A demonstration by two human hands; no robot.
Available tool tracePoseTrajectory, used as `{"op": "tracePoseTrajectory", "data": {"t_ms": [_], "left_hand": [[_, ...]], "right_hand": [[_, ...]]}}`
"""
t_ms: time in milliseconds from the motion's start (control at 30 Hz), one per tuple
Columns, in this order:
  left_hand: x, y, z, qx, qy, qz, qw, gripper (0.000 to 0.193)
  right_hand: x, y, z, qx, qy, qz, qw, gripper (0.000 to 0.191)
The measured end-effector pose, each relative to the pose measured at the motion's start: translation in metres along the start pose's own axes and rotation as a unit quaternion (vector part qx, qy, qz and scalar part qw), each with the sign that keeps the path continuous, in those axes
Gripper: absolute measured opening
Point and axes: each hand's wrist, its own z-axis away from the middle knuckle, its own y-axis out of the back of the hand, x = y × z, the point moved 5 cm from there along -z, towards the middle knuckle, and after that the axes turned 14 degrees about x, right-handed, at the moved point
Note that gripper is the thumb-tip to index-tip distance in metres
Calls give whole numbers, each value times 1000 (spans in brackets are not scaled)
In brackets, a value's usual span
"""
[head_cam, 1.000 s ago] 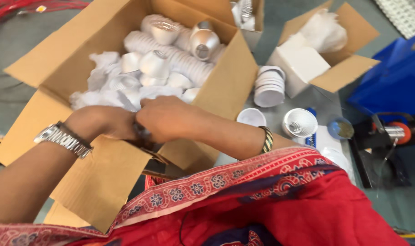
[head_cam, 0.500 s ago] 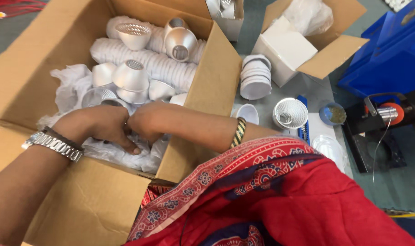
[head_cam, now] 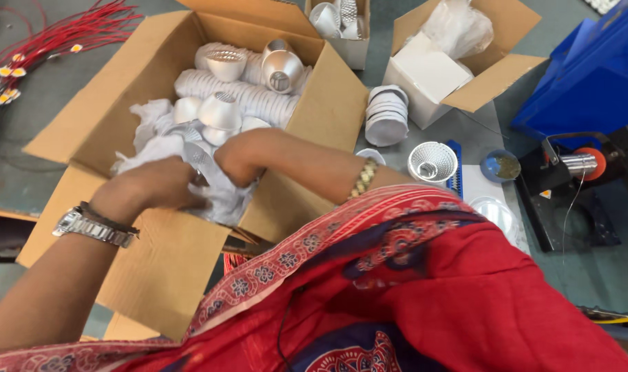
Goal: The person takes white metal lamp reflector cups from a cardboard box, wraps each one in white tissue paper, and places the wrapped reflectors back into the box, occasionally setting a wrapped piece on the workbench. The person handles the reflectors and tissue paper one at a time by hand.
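White crinkled plastic wrap (head_cam: 221, 189) lies bunched in the near corner of the large open brown cardboard box (head_cam: 328, 103), left of centre in the frame, and both our hands are in it.

Nearest us, the red patterned cloth of our garment (head_cam: 431, 296) fills the lower right. Our left hand (head_cam: 152, 187), with a silver metal wristwatch (head_cam: 93, 227) on the wrist, reaches in over the near flap. Its fingers are sunk in the wrap, so we cannot tell whether they pinch it or only press on it. Our right hand (head_cam: 242, 155), with a gold link bracelet (head_cam: 363, 178) behind it, crosses over the box's right wall. It is curled knuckles-up on the same wrap with its fingertips buried, so its hold is also hidden.

A second ago both hands were together at the near flap. Now they sit further inside and a little apart, with wrap bunched between them.

Beyond the hands, loose white cone-shaped plastic cups (head_cam: 217, 110) rest on ribbed rows of stacked ones, touching one another. That leaves little free room inside, and the box walls stand close on both sides.

Right of the box, a stack of white round caps (head_cam: 386, 114) and a silvery faceted reflector cup (head_cam: 432, 162) stand on the grey-green table (head_cam: 38, 138). A bundle of red wires (head_cam: 73, 31) lies at upper left, and a blue plastic crate (head_cam: 589, 69) at upper right.
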Motion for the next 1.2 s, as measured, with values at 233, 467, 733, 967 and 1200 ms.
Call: {"op": "tracePoseTrajectory", "data": {"t_ms": [233,467,733,967,1200], "left_hand": [[0,17,17,146,21,3,989,56],[-20,-4,9,63,129,-46,989,57],[-17,6,1,98,105,-7,990,60],[-2,8,21,208,64,4,976,45],[4,16,29,326,49,61,942,41]], "right_hand": [[10,53,104,301,56,-149,940,29],[12,57,195,391,56,-359,846,21],[36,46,184,454,45,-355,816,20],[135,94,75,462,-140,-73,873,37],[131,73,35,434,-29,85,897,60]]}}
